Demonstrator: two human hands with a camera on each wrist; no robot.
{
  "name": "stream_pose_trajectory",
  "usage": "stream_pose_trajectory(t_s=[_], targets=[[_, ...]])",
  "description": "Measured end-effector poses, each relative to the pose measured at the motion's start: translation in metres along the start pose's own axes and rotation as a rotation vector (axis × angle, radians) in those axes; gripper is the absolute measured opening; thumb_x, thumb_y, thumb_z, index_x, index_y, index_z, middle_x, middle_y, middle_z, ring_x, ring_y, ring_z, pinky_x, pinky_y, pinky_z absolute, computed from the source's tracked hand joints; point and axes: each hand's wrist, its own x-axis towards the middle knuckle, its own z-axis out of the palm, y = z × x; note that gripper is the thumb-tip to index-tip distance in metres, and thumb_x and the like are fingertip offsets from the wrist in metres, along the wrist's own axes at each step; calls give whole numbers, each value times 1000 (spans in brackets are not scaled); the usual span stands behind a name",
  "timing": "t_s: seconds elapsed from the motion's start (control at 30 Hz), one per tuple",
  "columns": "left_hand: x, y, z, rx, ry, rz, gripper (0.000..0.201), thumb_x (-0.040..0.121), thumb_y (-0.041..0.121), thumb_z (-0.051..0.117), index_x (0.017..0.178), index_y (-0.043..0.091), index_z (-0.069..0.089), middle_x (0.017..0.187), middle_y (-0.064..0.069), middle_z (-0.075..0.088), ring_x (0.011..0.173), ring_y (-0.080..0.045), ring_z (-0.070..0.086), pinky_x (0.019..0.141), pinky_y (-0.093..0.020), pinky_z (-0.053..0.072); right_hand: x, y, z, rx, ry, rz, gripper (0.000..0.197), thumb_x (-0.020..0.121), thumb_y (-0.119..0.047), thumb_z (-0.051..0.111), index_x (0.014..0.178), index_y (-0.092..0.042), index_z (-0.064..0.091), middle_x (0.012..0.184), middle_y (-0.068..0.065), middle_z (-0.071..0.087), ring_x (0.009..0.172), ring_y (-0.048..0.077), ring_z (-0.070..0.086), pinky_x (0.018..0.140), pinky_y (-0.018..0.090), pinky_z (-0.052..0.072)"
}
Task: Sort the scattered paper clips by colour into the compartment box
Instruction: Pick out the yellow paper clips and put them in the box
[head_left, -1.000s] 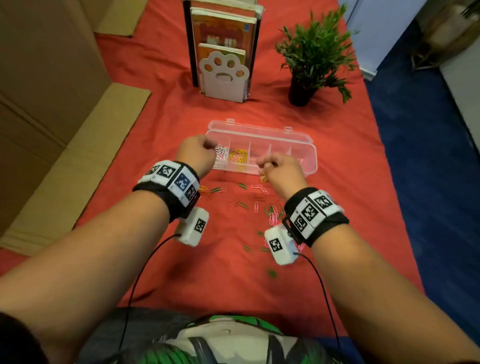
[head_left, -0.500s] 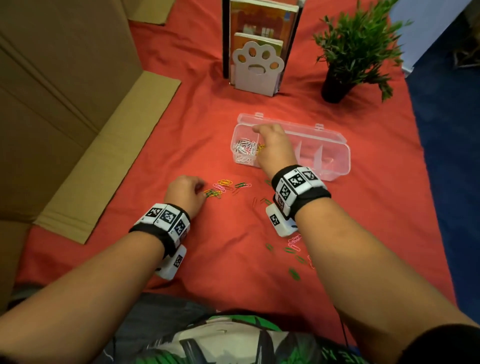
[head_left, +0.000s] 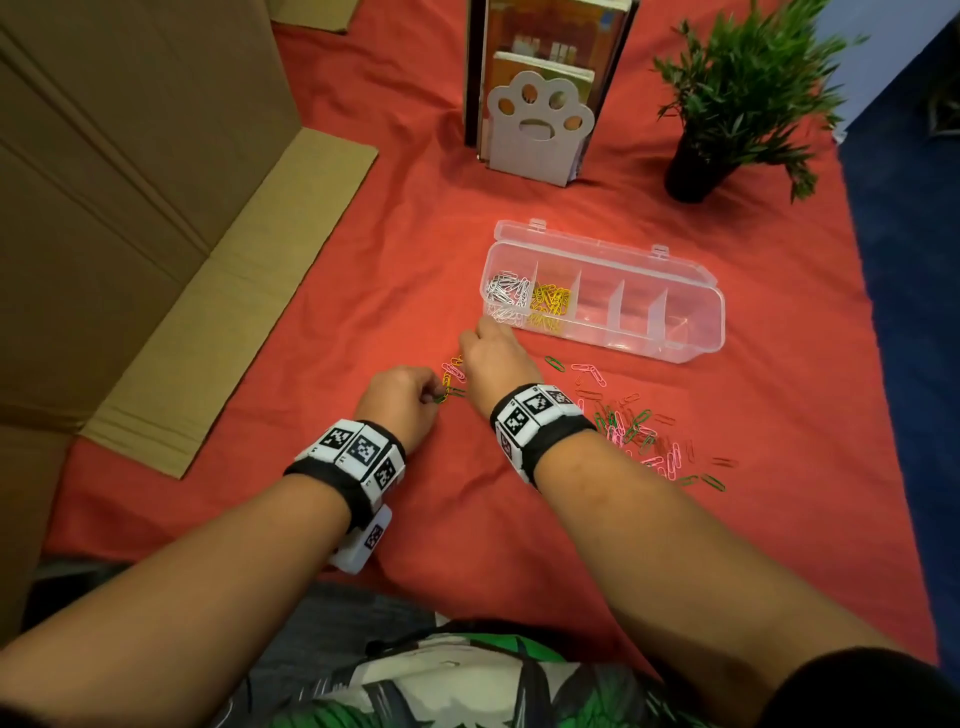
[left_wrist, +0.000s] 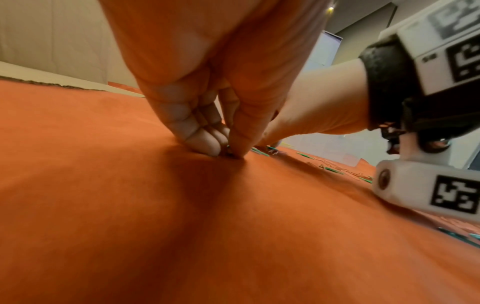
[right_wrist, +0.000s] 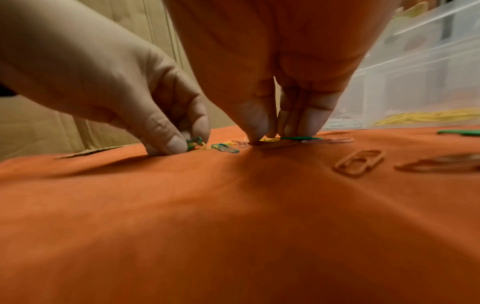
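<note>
The clear compartment box (head_left: 691, 296) lies open on the red cloth. White clips (head_left: 505, 291) fill its leftmost compartment and yellow clips (head_left: 551, 304) the one beside it. Both hands work a small mixed cluster of clips (head_left: 453, 375) in front of the box's left end. My left hand (head_left: 439, 397) pinches a green clip (right_wrist: 194, 141) between thumb and fingers (left_wrist: 207, 147) down on the cloth. Just to its right, my right hand (right_wrist: 270, 133) pinches a yellow clip (right_wrist: 270, 139) against the cloth. A larger scatter of green, pink and red clips (head_left: 636, 428) lies right of my right wrist.
A paw-shaped bookend with books (head_left: 540, 130) and a potted plant (head_left: 727, 104) stand behind the box. Flattened cardboard (head_left: 156, 234) lies along the left. The cloth's right edge (head_left: 862, 364) drops to blue floor. A red clip (right_wrist: 359, 163) lies near my right fingers.
My right hand has come back from the box's left compartments to the small cluster in front of it. My left hand stays at that cluster, pinching.
</note>
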Motion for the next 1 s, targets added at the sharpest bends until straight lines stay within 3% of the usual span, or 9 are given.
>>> stream_pose_trajectory(t_s=[0.1,0.27,0.37,0.5,0.6,0.73,0.87,1.0], targets=[[-8,-2,5,-48,-29,-11,14,70,8,61,77,18,67,77,-4,68,72,-23,63,72,-28,51,-3,2,2,20,-26,0,29,79,8,41,105,0,51,111,19,48,108,38,47,87,47,47],[-18,1,9,-114,-113,-28,10,74,11,64,79,17,68,67,3,62,61,-14,57,60,-18,39,-22,31,-1,95,-91,92,38,75,7,42,110,-7,47,109,18,50,104,39,51,89,44,46],[-21,8,12,-193,-229,-18,7,76,16,69,82,19,70,74,2,66,65,-9,58,69,-20,44,-35,50,-4,162,-179,150,40,73,4,48,110,-10,48,111,17,50,105,36,52,92,39,44],[-5,11,10,-135,-25,-66,8,77,19,68,85,17,70,84,-7,70,78,-21,62,72,-25,43,-36,59,-13,212,-127,213,18,82,-5,51,99,-7,58,107,16,56,102,34,55,89,36,44],[11,11,3,-39,95,-97,18,74,22,69,91,16,69,87,-7,68,83,-24,62,73,-25,43,-26,45,-14,192,-62,172,13,87,-12,50,95,-6,58,104,16,56,100,35,56,86,39,47],[21,14,0,24,33,-119,29,68,25,75,93,15,67,87,-4,67,83,-21,62,72,-24,42,-12,20,-8,101,-58,85,19,89,-13,50,105,-3,55,110,18,52,105,37,54,84,41,46],[18,7,-3,13,-3,-146,31,66,16,77,94,16,67,89,-4,68,76,-16,57,72,-21,41,-1,9,-1,60,-48,15,24,88,-13,54,110,-4,52,114,17,49,112,36,48,86,42,46],[13,0,-5,15,-42,-114,39,65,14,77,103,17,67,94,-6,70,76,-15,57,76,-21,44,1,8,0,43,-55,-66,25,84,0,45,106,-8,54,108,17,46,106,35,48,81,42,47]])
